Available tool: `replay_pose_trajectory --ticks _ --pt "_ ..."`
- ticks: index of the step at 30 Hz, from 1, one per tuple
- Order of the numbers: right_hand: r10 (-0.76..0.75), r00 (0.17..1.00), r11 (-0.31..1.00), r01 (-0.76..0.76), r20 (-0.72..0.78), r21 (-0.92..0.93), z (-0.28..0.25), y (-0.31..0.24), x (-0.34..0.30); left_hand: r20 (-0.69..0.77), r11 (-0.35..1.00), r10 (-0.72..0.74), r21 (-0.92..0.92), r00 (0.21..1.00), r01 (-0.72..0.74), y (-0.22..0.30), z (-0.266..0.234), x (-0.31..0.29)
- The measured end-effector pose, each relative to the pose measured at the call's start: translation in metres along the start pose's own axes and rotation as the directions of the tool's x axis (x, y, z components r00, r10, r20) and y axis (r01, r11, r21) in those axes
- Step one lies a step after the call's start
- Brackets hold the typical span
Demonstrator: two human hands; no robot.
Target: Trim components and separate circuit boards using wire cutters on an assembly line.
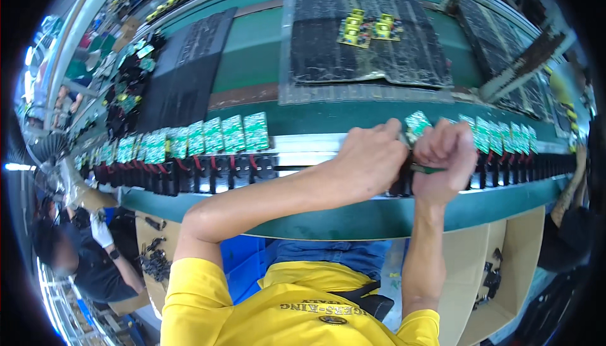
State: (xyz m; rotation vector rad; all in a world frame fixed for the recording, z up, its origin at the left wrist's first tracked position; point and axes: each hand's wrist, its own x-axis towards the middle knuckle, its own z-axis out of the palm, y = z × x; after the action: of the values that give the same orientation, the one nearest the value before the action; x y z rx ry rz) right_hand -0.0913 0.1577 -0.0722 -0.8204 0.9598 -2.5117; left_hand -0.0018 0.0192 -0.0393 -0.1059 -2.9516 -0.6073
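1. Leftmost, a co-worker's gloved hand [101, 229] reaches toward the near edge of the green conveyor belt [353, 220]; it is well apart from the person's own hands.
2. Next, a row of green circuit boards [208, 136] stands on edge in black housings [208, 172] along the belt's near rail, each board just beside the next. They crowd the line to the left of the work, so anything slid that way would knock into them.
3. Centrally, the left hand [369, 160] is curled into a loose fist, its fingertips pressed against the piece in hand.
4. Between the two hands sits the circuit board [416, 122], upright in its black housing [404, 185] on the rail; only the board's top edge and a little of the housing show.
5. Close beside it, the right hand [445, 156] is clenched, knuckles up, pinching the same piece. What exactly its fingers grip I cannot tell.
6. Judging by its look, the board is light, thin, stiff and brittle, with fragile parts on its face; edges are the safest hold, the housing sturdier.
7. Rightward, more green boards [505, 136] continue the row.
8. Farther off, yellow-topped components [369, 29] lie on a dark mat [353, 49].
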Motion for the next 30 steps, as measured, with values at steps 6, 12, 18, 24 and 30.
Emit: replay_pose_trajectory --ticks 6,12,18,24,30 --pt "-0.278 0.960 0.692 0.215 0.021 -0.689 0.065 -0.067 -0.032 0.066 0.999 0.024 -0.026 0.998 -0.022 -0.010 -0.010 -0.004" --pt "0.186 0.962 -0.207 0.239 0.201 -0.949 0.029 -0.070 -0.085 0.471 0.996 0.093 -0.041 0.877 -0.083 -0.015 -0.060 0.027" --pt "0.190 0.951 -0.337 0.296 0.244 -0.894 0.027 -0.065 -0.086 0.020 1.000 -0.026 -0.011 0.999 0.026 -0.025 -0.050 0.031" --pt "0.072 0.982 -0.207 0.188 0.177 -0.960 0.022 -0.080 -0.086 -0.322 0.970 0.244 0.081 0.915 -0.230 -0.001 0.005 -0.013" --pt "-0.374 0.905 -0.056 -0.238 -0.201 -0.970 -0.065 -0.152 -0.055 -0.222 0.981 0.196 0.044 0.955 -0.191 0.046 0.020 -0.062"
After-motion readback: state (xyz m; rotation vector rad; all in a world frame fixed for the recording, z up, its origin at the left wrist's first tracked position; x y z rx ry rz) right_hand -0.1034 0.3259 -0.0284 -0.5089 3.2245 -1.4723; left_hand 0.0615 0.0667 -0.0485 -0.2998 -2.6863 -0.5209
